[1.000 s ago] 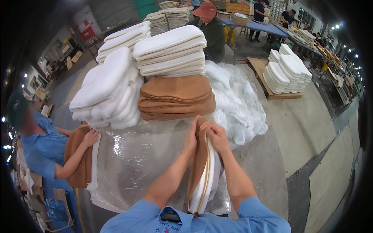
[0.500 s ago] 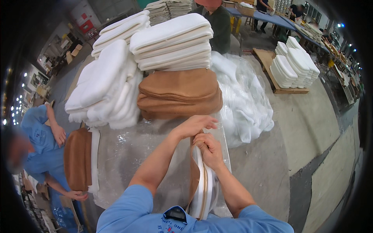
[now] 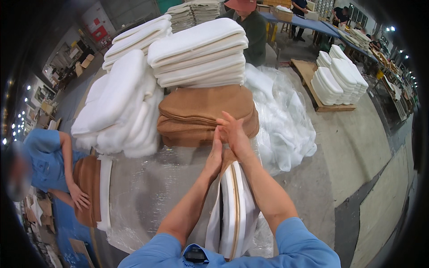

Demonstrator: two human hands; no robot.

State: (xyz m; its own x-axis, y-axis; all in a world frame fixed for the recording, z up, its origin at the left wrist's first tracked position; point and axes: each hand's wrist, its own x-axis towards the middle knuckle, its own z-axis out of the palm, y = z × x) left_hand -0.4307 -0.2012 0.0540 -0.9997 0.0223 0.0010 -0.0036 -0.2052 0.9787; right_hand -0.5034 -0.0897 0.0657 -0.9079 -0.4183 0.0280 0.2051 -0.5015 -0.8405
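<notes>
A long padded cushion piece [image 3: 241, 196] stands on edge on the table before me. It has white layers, a tan strip along its middle and a brown fabric tip at the far end. My left hand [image 3: 216, 152] lies flat along the left of that tip, fingers stretched out. On the other side is my right hand [image 3: 234, 136], its fingers spread and its palm turned toward the left one. Both hands are at the tip; whether the palms touch it cannot be made out. Just beyond my fingers sits a stack of brown felt-like pads [image 3: 205, 107].
White padding stacks [image 3: 196, 53] rise behind and left of the brown pads. Clear plastic wrap with white filling [image 3: 281, 120] bulges at the right. A co-worker's hand [image 3: 79, 196] rests on a brown cushion [image 3: 87, 178] at the table's left edge. A pallet [image 3: 333, 106] holds white pads.
My right hand has let go of the cushion's far end, moved up and opened. My left hand has come down to the tip's left side. The co-worker's hand has moved onto their cushion.
</notes>
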